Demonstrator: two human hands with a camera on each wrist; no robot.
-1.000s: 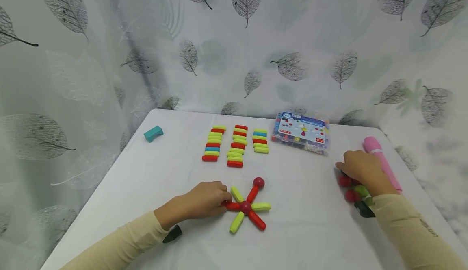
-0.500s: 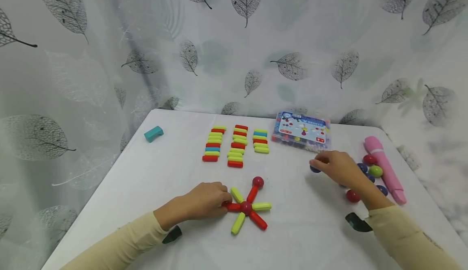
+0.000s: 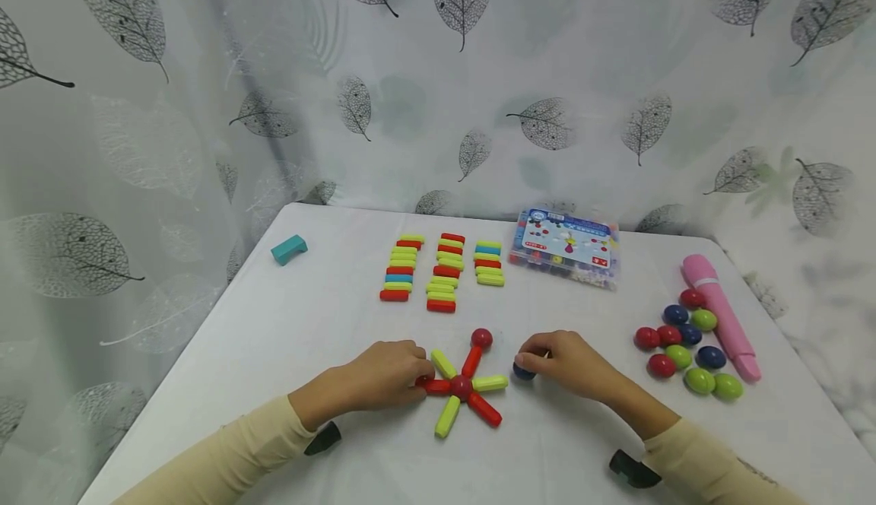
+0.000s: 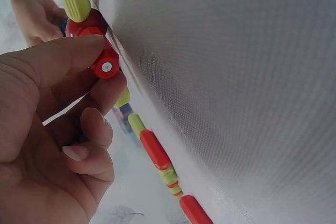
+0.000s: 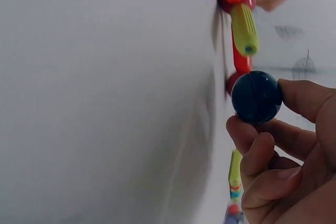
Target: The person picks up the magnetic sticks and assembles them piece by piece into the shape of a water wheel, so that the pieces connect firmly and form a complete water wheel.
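A star-shaped magnetic construction lies on the white table, with a red ball point(image 3: 461, 388) at its centre and red and yellow-green rods around it. One red rod bears another red ball point(image 3: 482, 338) at its outer end. At the star's left, my left hand point(image 3: 383, 374) pinches a red rod point(image 4: 107, 62) between thumb and finger; its round magnet end faces the left wrist camera. My right hand point(image 3: 571, 364) holds a dark blue ball point(image 5: 256, 97) by the fingertips, just right of the yellow-green rod point(image 3: 490, 383) and apart from it.
Loose red, blue and green balls point(image 3: 699, 380) lie at the right beside a pink roll point(image 3: 720, 315). Rods point(image 3: 445, 271) stand in three columns at the back. A clear toy box point(image 3: 564, 249) is behind, and a teal block point(image 3: 289, 249) lies far left.
My right hand has gone from the ball pile leftward to the star, carrying the dark blue ball. My left hand keeps its hold on the red rod, nearly still.
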